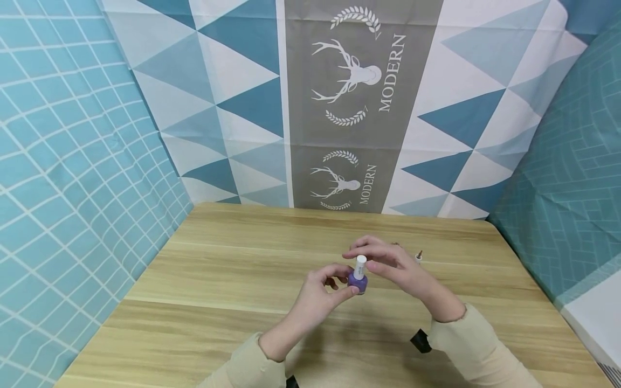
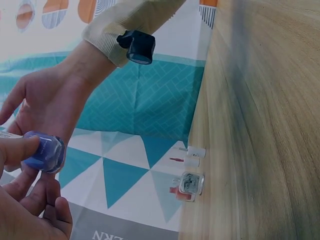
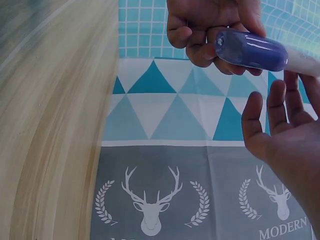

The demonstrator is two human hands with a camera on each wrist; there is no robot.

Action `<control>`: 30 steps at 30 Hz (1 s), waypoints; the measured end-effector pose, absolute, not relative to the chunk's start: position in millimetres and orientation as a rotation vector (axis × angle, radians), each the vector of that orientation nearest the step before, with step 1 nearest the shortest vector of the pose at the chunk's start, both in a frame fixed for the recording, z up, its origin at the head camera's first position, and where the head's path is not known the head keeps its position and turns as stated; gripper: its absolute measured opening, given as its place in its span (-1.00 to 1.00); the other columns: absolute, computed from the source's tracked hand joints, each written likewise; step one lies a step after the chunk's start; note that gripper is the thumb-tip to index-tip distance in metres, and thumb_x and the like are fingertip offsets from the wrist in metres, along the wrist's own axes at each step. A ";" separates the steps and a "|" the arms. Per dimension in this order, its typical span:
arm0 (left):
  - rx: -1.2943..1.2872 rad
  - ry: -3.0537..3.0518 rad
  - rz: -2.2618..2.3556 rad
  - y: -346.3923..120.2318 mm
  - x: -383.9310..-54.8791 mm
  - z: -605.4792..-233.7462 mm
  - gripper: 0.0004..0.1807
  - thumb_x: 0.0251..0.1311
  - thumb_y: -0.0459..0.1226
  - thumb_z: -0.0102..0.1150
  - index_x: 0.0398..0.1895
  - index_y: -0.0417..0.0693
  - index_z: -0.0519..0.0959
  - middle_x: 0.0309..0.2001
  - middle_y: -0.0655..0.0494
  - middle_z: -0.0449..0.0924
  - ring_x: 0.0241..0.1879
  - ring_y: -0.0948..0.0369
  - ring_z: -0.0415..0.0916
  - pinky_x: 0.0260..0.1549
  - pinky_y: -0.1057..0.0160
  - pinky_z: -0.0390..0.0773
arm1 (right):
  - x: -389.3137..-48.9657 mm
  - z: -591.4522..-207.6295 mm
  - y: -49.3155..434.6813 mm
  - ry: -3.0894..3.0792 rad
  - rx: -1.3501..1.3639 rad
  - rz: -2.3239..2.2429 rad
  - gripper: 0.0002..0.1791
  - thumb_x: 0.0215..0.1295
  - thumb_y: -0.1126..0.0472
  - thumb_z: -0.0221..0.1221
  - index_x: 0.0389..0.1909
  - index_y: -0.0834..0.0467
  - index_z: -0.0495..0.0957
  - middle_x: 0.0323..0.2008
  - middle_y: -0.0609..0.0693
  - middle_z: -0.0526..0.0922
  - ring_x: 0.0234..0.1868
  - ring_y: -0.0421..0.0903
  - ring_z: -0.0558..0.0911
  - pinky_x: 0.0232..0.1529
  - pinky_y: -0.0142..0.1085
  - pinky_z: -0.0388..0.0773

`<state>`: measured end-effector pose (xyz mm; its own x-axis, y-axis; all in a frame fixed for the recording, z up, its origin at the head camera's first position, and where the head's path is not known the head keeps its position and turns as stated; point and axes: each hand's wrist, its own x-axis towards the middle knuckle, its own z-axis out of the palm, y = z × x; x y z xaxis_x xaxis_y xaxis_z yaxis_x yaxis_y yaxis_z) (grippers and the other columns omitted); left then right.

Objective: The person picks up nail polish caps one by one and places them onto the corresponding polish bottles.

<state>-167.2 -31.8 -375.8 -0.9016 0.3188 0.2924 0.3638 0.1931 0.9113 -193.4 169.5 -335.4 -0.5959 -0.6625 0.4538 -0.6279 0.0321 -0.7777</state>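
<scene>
A glossy, rounded purple nail-polish bottle (image 1: pixel 358 283), apparently glass, is pinched in the left hand (image 1: pixel 321 287) above the wood-grain tabletop (image 1: pixel 218 264). The right hand (image 1: pixel 394 264) lies loosely spread around the bottle's tall white cap (image 1: pixel 359 267); contact is unclear. Probably light, rigid, slick, breakable: best held round the body.

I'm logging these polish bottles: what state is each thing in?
Purple bottle: capped, lifted off the table
Left hand: gripping the purple bottle
Right hand: around the white cap, contact unclear
Brush caps: detached, bristles up
Clear bottle: uncapped, standing
Reddish bottle: uncapped, partly hidden
</scene>
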 end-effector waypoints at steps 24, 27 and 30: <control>-0.726 -2.411 -1.829 -30.8 -159.4 -360.5 -0.73 0.02 -0.38 0.34 -0.15 -0.14 0.63 -0.23 0.08 0.67 -0.20 0.06 0.51 -0.25 0.17 0.51 | -196.7 -337.8 166.1 2.278 -1.460 -1.744 -0.90 0.19 0.44 0.19 -0.27 0.29 0.54 -0.20 0.03 0.54 -0.05 -0.13 0.45 0.03 -0.38 0.46; -0.732 -2.416 -1.831 -31.5 -152.0 -347.2 -0.75 0.02 -0.43 0.32 -0.17 -0.22 0.62 -0.24 -0.01 0.66 -0.20 0.01 0.51 -0.24 0.15 0.51 | -196.8 -337.9 166.0 2.283 -1.465 -1.760 -0.89 0.17 0.40 0.23 -0.30 0.32 0.52 -0.24 0.05 0.52 -0.08 -0.14 0.45 -0.01 -0.40 0.47; -0.736 -2.413 -1.833 -31.8 -147.8 -340.1 -0.75 0.01 -0.45 0.31 -0.18 -0.25 0.62 -0.24 -0.05 0.66 -0.20 -0.04 0.50 -0.24 0.15 0.51 | -196.2 -337.5 165.2 2.299 -1.447 -1.773 -0.87 0.14 0.32 0.27 -0.33 0.26 0.52 -0.27 0.06 0.51 -0.12 -0.14 0.44 -0.05 -0.40 0.48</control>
